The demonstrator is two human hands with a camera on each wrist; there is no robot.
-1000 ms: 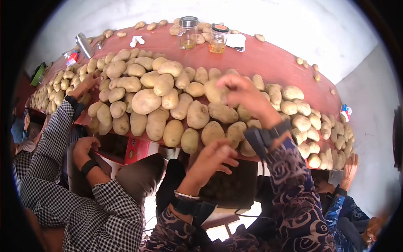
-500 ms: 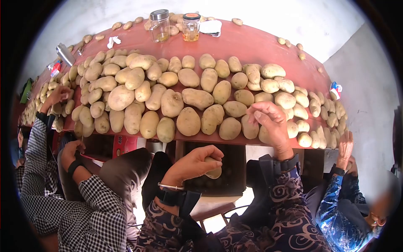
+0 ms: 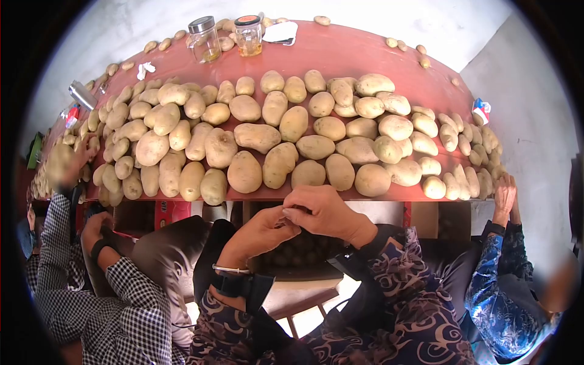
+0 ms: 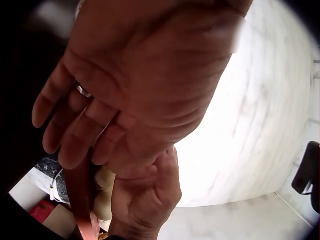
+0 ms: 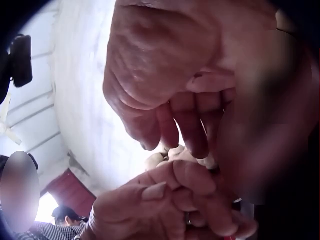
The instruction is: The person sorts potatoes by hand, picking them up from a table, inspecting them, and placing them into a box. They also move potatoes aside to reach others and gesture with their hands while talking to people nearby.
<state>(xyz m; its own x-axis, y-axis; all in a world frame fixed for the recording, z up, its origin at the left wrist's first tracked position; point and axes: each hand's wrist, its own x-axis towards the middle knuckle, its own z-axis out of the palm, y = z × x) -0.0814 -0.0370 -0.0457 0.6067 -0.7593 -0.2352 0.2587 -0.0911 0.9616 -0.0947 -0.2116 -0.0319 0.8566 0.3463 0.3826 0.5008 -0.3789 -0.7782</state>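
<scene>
Both hands meet below the tabletop [image 3: 365, 55] edge: left hand [image 3: 258, 234] and right hand [image 3: 325, 213] curl together, apparently around a small potato [image 5: 160, 159]; next, a firm single-handed grip

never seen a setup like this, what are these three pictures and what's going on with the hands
No machine here: a person wears three cameras. The wide picture comes from the head, the two close-ups from each wrist. Potatoes cover a red table, with two glass jars at its far edge. Below the table's near edge the left hand and right hand meet, fingertips touching. Whether they hold anything cannot be told; the wrist views show mostly palms and curled fingers. Other people sit on either side.
</scene>
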